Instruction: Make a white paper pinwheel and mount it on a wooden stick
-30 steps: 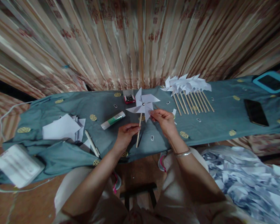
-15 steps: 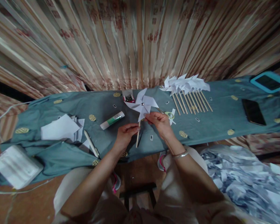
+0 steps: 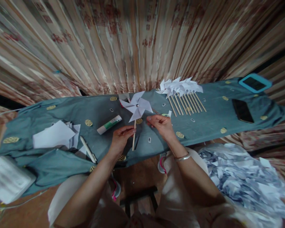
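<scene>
A white paper pinwheel (image 3: pixel 142 106) with a shiny pin at its centre stands over the table on a thin wooden stick. My left hand (image 3: pixel 120 136) pinches that stick below the blades, between thumb and fingers. Just right of the blades and apart from them is my right hand (image 3: pixel 161 126), a bangle on its wrist. Its fingers are bent and drawn together, with nothing visible in them. Partly behind the pinwheel sits a small red box (image 3: pixel 123 97). Beyond my right fingers lie green-handled scissors (image 3: pixel 165 115), partly hidden by the hand and a paper strip.
Finished pinwheels (image 3: pixel 182 87) lie in a row at the back right. A glue stick (image 3: pixel 109 124), a pen (image 3: pixel 87 148) and paper sheets (image 3: pixel 53 134) are on the left. A phone (image 3: pixel 242 110) and a blue-framed tablet (image 3: pixel 255 83) lie right. Paper scraps (image 3: pixel 244 180) fill a bag below.
My right hand has come away from the pinwheel's blade, leaving a gap. My left hand still holds the stick. The whole view has shifted slightly, so the table items appear further left.
</scene>
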Demonstrator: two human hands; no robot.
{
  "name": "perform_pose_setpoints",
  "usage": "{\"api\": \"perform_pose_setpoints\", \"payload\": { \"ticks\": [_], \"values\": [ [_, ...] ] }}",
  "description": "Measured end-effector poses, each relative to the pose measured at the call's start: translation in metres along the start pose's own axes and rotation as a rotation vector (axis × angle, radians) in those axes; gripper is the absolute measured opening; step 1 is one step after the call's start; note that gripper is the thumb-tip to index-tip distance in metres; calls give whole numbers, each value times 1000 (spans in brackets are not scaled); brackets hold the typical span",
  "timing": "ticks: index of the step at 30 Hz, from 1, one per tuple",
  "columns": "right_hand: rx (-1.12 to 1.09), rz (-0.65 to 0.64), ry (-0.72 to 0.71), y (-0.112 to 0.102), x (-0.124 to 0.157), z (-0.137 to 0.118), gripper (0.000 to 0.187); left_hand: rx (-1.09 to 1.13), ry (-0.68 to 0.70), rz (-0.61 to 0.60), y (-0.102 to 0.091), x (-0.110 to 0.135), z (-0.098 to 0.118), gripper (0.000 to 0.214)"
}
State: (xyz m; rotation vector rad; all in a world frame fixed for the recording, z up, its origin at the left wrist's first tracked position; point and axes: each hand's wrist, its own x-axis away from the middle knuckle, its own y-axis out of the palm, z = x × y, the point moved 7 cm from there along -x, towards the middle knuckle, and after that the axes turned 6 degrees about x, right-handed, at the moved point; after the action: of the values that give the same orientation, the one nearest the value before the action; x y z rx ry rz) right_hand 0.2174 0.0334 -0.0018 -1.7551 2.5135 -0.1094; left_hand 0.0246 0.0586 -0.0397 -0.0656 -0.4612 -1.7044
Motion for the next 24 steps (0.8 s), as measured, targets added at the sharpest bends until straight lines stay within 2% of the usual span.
{"api": "perform_pose_setpoints", "payload": {
  "ticks": [2,6,8,10,17,24],
  "values": [
    [22,82,-10,-19,-3,-1,51,-1,-2,-4,0,1,1,46],
    [-55,337,-29,-60,-12,-3,49,2,-36,-41,7,8,-2,47],
    [-109,394,-31,-70,-17,-3,49,-5,-56,-56,12,12,-5,46],
    [-140,374,-7,-70,-22,-3,52,-27,-67,-74,17,15,-8,44],
    [-201,155,94,-45,-25,3,55,-85,-83,-141,26,20,-15,38],
    [-283,93,108,-39,-20,0,49,-70,-82,-151,28,21,-16,34]
  ]
}}
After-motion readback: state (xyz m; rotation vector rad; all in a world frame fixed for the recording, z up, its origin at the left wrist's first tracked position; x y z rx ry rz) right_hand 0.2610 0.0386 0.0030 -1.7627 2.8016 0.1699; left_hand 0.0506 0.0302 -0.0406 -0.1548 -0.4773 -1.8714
